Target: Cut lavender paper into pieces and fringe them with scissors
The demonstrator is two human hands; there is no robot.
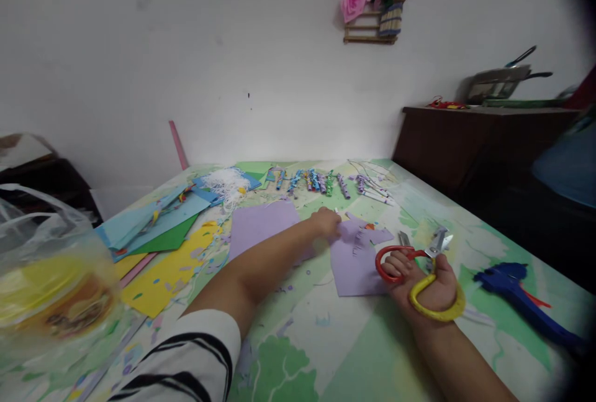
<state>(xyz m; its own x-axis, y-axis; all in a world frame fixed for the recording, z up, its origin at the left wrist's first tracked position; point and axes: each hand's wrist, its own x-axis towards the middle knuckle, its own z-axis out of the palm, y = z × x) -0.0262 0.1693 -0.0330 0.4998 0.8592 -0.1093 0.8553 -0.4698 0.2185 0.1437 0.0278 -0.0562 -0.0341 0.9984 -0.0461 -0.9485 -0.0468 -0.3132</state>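
Observation:
My left hand (326, 225) reaches across the table with its fingers closed on the edge of a cut purple craft sheet piece (350, 228), which has notched edges. Under that piece lies a purple sheet (354, 274). Palm up at the right, my right hand (421, 281) holds scissors (440, 312) with one red and one yellow handle loop. Their blades point away from me, and my fingers pass through the red loop. Left of my left hand another purple sheet (261, 225) lies flat, partly covered by my forearm.
Several rolled, patterned paper tubes (319, 183) line the back, near shredded white paper (226, 184). Blue sheets (153, 219), a green sheet and a yellow sheet (172, 271) lie left, with a plastic bag (51, 278) in front. A blue tool (521, 302) lies right.

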